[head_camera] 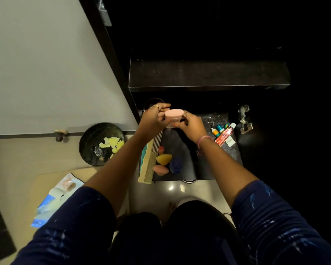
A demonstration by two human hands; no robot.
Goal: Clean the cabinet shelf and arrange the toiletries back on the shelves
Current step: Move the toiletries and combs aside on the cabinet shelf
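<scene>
Both hands meet on the jar [174, 118], held upright in the air over the back of the lower shelf [182, 148]: the left hand [154, 119] wraps its side, the right hand [189, 123] pinches the other side, thumb low. Neither hand is nearer; the jar sits between them, lid up, with the upper shelf [208, 73] beyond and above it. Nearer, under the left forearm, lie a comb [151, 161] and three sponges [163, 159]; tubes [225, 133] lie to the right. A bin [101, 143] stands on the floor to the left, beside the open door [46, 64]. The cabinet interior is dark.
</scene>
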